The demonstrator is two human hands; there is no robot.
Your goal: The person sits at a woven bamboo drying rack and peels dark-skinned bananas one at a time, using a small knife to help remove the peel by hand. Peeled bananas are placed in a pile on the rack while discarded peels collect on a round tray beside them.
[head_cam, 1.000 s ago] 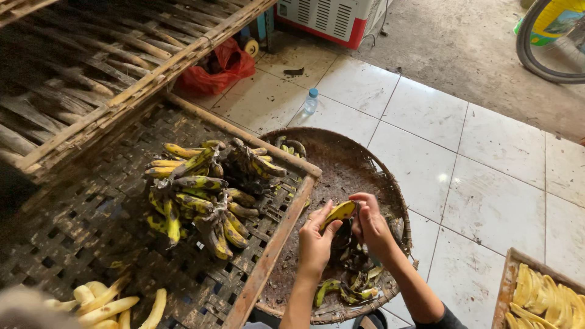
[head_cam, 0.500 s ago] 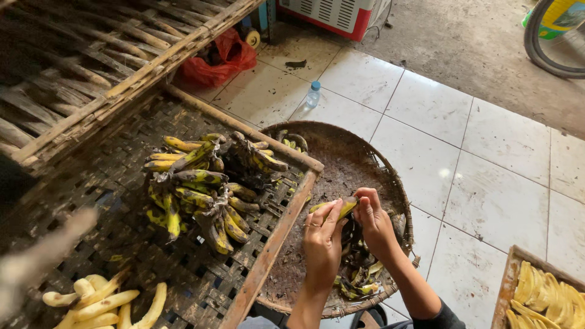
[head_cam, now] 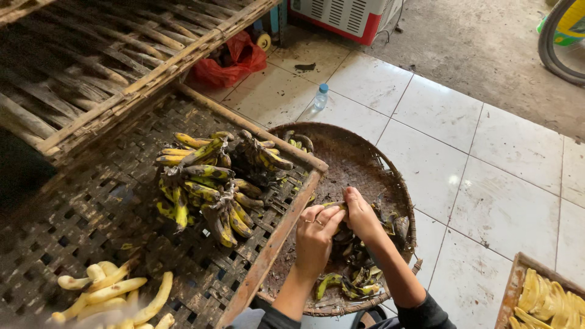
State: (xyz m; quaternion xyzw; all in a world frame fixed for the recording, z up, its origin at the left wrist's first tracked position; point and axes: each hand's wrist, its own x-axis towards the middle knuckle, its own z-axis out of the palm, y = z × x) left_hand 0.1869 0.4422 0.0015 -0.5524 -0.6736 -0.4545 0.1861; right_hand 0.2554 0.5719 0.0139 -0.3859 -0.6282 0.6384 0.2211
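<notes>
My left hand (head_cam: 315,236) and my right hand (head_cam: 360,214) meet over a round woven basket (head_cam: 359,152) on the floor. Both are closed around a small banana (head_cam: 334,205), mostly hidden between the fingers. Dark and yellow-green peels (head_cam: 347,281) lie in the basket below my wrists. A pile of unpeeled, dark-spotted banana bunches (head_cam: 213,183) rests on a woven bamboo rack (head_cam: 85,225) to the left. Peeled pale yellow bananas (head_cam: 116,292) lie on the rack's near corner.
A wooden tray of sliced yellow banana (head_cam: 548,298) sits at the lower right. A plastic bottle (head_cam: 320,97) and a red bag (head_cam: 234,58) stand on the white floor tiles beyond the basket. A slatted bamboo frame (head_cam: 91,55) leans at upper left.
Both hands have lowered and drawn together around the banana, which showed more between the fingers before. The view has shifted slightly.
</notes>
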